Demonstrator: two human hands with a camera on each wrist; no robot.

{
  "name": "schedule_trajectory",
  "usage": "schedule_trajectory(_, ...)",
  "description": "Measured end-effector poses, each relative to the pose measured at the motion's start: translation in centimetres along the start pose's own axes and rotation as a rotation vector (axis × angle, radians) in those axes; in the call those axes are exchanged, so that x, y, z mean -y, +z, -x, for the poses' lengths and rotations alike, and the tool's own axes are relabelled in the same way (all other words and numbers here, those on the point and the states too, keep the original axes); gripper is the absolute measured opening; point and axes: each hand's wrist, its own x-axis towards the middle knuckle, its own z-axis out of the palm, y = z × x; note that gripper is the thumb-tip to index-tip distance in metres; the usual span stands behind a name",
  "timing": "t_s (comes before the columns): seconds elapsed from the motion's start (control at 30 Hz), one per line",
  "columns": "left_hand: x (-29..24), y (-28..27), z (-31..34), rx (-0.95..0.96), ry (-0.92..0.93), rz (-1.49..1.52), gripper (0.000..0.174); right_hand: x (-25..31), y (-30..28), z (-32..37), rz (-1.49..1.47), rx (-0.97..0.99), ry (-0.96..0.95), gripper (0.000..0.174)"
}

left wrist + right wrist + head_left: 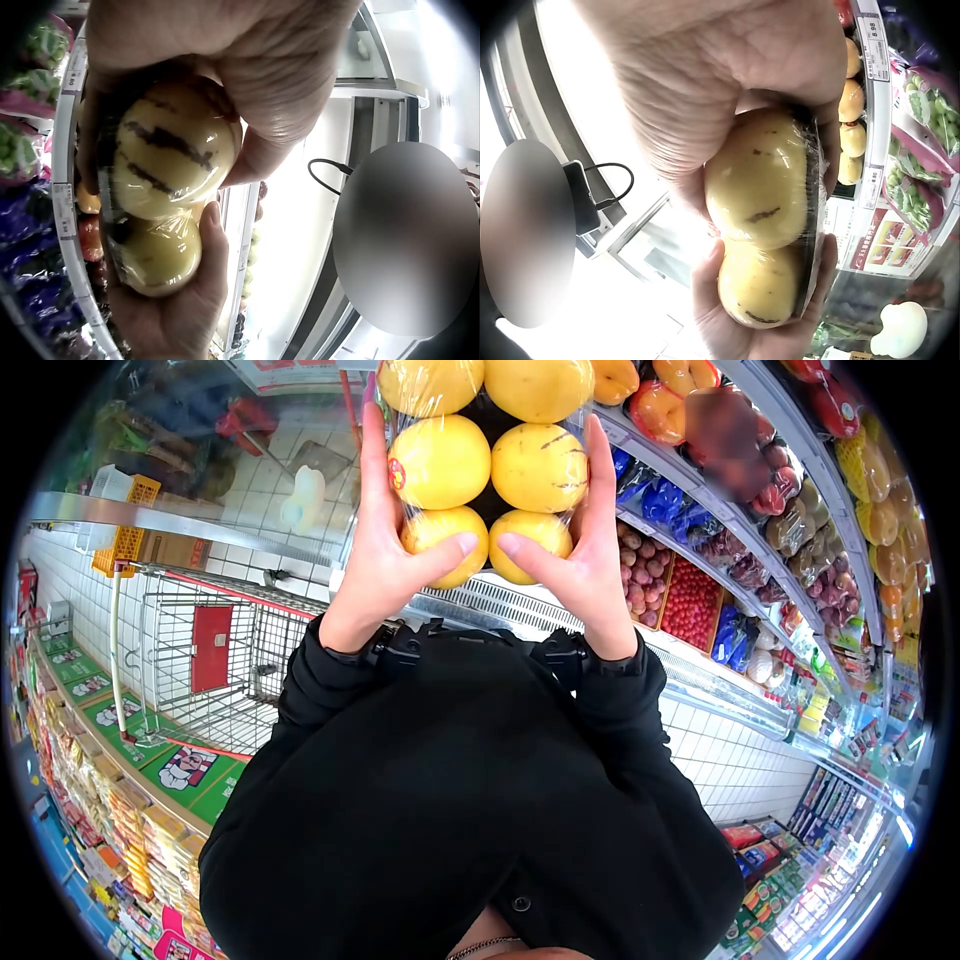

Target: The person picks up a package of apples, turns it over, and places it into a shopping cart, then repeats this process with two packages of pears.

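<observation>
Both hands hold a film-wrapped black tray of yellow pepino melons (440, 462), some streaked with dark marks, in front of the chest. In the head view my left hand (380, 555) grips the pack's left side, its thumb over a near melon. On the opposite side my right hand (585, 560) grips likewise, thumb on the other near melon. A small red sticker shows on one melon at the left. The wrist views show the melons (172, 150) bulging under shiny film, with the tray's dark side (810, 217) between thumb and fingers. Most of the tray's underside is hidden.
Refrigerated shelves of packed fruit (660, 410) run along the right, with blue bags (660, 500) and red fruit (690, 605) lower down. A shopping cart (210, 650) stands at the left, near a yellow basket (130, 525). Snack shelves (110, 790) line the lower left.
</observation>
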Motion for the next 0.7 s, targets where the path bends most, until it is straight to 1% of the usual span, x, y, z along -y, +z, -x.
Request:
schedule_trajectory(0.07, 0.1, 0.1, -0.1, 0.005, 0.037, 0.002, 0.108, -0.3, -0.1, 0.1, 0.031, -0.004, -0.033, 0.103)
schedule_trajectory(0.2, 0.5, 0.0, -0.2, 0.004, 0.079, 0.009, 0.102, -0.1, -0.1, 0.1, -0.007, -0.057, 0.008, 0.094)
schedule_trajectory(0.27, 0.7, -0.1, -0.1, -0.007, 0.049, 0.035, 0.099, -0.3, -0.1, 0.2, -0.064, -0.082, 0.022, 0.09)
schedule_trajectory(0.37, 1.1, -0.2, -0.1, -0.014, 0.017, 0.055, 0.097, 0.0, -0.4, -0.1, -0.037, -0.052, 0.015, 0.09)
schedule_trajectory(0.5, 0.9, 0.1, -0.1, -0.035, -0.003, 0.032, 0.097, -0.1, -0.4, -0.6, 0.067, -0.062, -0.004, 0.092)
schedule_trajectory(0.6, 1.1, 0.2, -0.3, -0.037, 0.022, -0.02, 0.098, -0.1, 0.0, -0.9, 0.135, -0.089, 0.004, 0.095)
schedule_trajectory(0.7, 2.1, 0.2, -0.6, -0.075, 0.075, -0.144, 0.1, -0.6, 0.2, -1.1, 0.145, -0.108, 0.002, 0.096)
